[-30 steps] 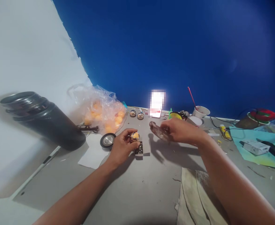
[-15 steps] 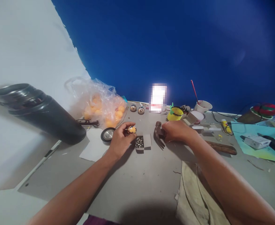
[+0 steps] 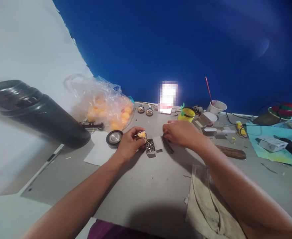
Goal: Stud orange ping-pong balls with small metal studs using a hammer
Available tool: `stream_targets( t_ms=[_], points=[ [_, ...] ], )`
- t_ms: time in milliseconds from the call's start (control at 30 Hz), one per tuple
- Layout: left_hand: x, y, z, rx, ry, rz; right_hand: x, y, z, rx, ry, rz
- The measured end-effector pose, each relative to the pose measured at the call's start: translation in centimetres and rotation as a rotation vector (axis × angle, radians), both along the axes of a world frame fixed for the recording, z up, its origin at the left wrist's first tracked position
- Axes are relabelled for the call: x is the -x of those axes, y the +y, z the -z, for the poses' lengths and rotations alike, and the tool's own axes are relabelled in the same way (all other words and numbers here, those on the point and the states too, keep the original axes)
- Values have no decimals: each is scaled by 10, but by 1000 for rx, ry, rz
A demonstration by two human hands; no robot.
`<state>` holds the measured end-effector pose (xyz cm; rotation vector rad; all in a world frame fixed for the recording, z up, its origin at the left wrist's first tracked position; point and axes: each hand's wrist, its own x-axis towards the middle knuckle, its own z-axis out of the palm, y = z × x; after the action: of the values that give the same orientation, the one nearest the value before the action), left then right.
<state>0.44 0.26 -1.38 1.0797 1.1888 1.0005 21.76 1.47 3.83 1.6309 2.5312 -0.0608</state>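
Note:
My left hand is closed round a small orange ball partly covered with shiny metal tacks. Just right of those fingers stands an open little box full of metal tacks, its flap folded out. My right hand has its fingers curled together above the head of a claw hammer; whether anything is pinched in them is hidden. The hammer's wooden handle shows beyond my right forearm. Two tack-covered balls sit farther back.
A plastic bag of orange balls, a round lid on white paper and a big dark flask are on the left. Toward the right are a yellow container, a white cup and a cloth. A bright blurred screen stands behind.
My right hand has shifted left, now covering more of the hammer head. My left hand keeps hold of the ball near the tack box. The view has tilted slightly.

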Motion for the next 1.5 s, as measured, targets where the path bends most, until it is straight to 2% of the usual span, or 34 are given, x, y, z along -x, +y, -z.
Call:
stream_targets(
  t_ms=[167,300,767,1200,1500],
  points=[
    [-2,-2,0,46,-56,11,35,-12,9,15,94,-123],
    [-3,-4,-2,51,-50,17,44,-14,20,38,79,-136],
    [-2,-4,1,-6,24,35,49,-14,28,53,52,-129],
    [-1,-5,-4,23,1,64,43,-13,27,56,61,-176],
    [-1,-4,-2,9,18,68,42,-16,27,49,68,-168]
  ],
)
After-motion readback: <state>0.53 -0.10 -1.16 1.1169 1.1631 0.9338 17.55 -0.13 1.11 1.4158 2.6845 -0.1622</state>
